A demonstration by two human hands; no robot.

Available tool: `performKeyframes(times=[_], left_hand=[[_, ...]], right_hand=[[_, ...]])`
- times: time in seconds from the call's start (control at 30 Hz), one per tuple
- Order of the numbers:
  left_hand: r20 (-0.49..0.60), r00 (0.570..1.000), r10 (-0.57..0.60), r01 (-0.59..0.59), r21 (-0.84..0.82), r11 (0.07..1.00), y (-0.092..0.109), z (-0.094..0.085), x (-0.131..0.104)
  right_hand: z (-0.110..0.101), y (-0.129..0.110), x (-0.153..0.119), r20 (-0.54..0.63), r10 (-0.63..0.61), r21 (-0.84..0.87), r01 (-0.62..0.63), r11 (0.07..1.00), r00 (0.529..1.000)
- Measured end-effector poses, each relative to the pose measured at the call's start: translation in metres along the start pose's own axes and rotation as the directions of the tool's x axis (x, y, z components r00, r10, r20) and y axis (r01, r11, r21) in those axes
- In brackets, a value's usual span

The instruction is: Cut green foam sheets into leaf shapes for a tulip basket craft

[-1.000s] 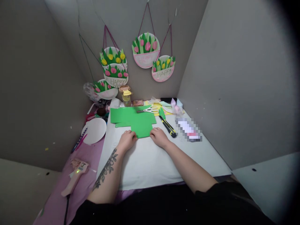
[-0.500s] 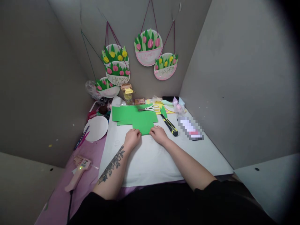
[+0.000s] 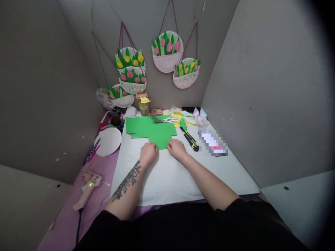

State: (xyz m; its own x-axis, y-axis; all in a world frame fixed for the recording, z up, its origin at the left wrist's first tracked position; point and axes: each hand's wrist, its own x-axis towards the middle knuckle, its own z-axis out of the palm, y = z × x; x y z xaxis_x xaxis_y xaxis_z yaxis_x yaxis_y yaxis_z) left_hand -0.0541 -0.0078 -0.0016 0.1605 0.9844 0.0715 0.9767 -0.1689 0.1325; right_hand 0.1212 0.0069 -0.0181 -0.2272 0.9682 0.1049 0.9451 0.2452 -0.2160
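Note:
A sheet of green paper (image 3: 160,139) lies on the white-covered table, with more green pieces (image 3: 136,124) behind it. At its near left corner is my left hand (image 3: 149,152), closed, with curled fingers on the paper's edge. My right hand (image 3: 177,149) is closed at the near right corner in the same way. Both fingertips are partly hidden by the knuckles. White-handled scissors (image 3: 171,120) rest on the green paper, blades pointing left. To the right lies a black and yellow utility knife (image 3: 190,140), beside a cut green leaf piece (image 3: 183,123).
A blurred-out phone (image 3: 213,143) lies at the right. White paper plates (image 3: 111,141), pens (image 3: 91,153) and a pink glue gun (image 3: 89,191) with a cord are on the left. A lidded cup (image 3: 143,106) stands at the back. Flower-decorated plates (image 3: 167,62) hang on the wall.
The near edge of the green paper looks flatter than before. My hands stay at its corners, and the view has shifted slightly.

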Motion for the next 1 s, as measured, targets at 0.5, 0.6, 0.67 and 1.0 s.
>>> performKeyframes(times=[0.5,0.6,0.67,1.0], left_hand=[[0.015,0.999,-0.029,0.029,-0.010,1.000,0.001,0.000,0.002],[0.012,0.999,-0.037,0.037,-0.017,0.999,0.001,-0.001,0.001],[0.007,0.999,-0.052,0.052,-0.022,0.998,0.000,-0.002,0.001],[0.065,0.990,-0.128,0.129,-0.023,0.991,-0.016,-0.006,0.001]], right_hand=[[-0.001,-0.004,-0.002,-0.002,0.030,-0.027,-0.030,0.999,1.000],[-0.001,-0.004,-0.004,-0.021,0.047,-0.028,-0.047,0.998,0.999],[-0.001,-0.003,-0.005,-0.036,0.057,-0.027,-0.058,0.998,0.998],[0.000,0.010,-0.006,-0.065,0.105,0.018,-0.105,0.994,0.992]])
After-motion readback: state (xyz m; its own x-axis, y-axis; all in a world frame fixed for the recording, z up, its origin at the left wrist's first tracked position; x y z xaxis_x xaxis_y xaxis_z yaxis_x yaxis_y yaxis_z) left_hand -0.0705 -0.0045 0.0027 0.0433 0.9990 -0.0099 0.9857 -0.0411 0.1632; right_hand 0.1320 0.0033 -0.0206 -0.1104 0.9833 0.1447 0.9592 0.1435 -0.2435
